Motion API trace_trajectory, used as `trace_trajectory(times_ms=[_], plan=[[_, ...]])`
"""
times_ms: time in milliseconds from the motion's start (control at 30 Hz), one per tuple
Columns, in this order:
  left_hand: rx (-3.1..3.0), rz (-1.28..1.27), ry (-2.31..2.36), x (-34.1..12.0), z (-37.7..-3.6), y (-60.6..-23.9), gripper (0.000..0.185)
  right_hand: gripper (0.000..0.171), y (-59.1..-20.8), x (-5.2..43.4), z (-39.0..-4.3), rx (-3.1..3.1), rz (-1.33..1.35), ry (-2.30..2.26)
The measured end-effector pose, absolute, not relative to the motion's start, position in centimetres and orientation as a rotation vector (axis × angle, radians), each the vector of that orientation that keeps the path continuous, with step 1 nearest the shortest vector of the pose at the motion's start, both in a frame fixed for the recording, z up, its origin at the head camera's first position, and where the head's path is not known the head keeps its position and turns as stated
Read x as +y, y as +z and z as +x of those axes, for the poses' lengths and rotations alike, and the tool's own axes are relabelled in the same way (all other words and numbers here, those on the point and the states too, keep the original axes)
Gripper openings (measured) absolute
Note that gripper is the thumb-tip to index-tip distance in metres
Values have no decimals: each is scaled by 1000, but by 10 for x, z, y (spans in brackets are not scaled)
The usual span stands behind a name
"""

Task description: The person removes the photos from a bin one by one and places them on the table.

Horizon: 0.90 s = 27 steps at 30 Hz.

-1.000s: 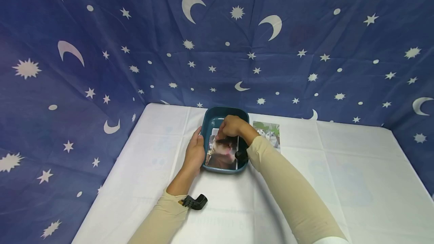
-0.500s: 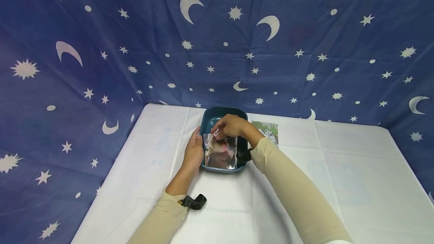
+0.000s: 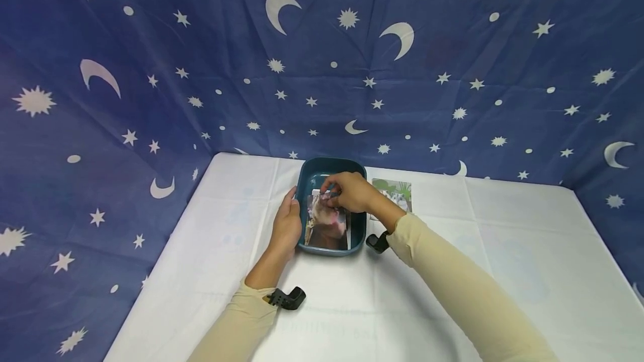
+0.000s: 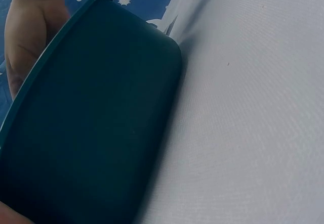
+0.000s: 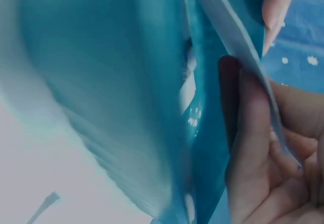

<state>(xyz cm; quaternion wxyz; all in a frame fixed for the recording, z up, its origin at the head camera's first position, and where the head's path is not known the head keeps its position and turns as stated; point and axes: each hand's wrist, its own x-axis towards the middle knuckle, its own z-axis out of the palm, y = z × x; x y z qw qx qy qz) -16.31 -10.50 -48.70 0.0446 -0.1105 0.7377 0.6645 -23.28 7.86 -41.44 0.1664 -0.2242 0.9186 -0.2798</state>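
So the right hand is angled in over the right rim of the teal bin, forearm slanting up from the lower right, thumb and fingers closed in a firm-looking pinch on the top edge of a photo inside it. Left hand lies along the bin's left wall, fingers pretty much straight, just steadying-style contact, palm not wrapped round anything.
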Motion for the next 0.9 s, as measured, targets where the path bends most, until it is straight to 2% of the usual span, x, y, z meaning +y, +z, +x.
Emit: trace_trajectory(times_ms=[367,633,900], plan=[[2257,-353,2027,-105,-163,-485,49,64,-422,85,-204,2609,-769,-866],[2258,-352,2039,-105,-164,-486,49,62,-415,115,-205,2584,-689,-1161],[2255,-374,2035,-103,-164,-488,49,67,-410,180,-199,2449,-380,-1478]])
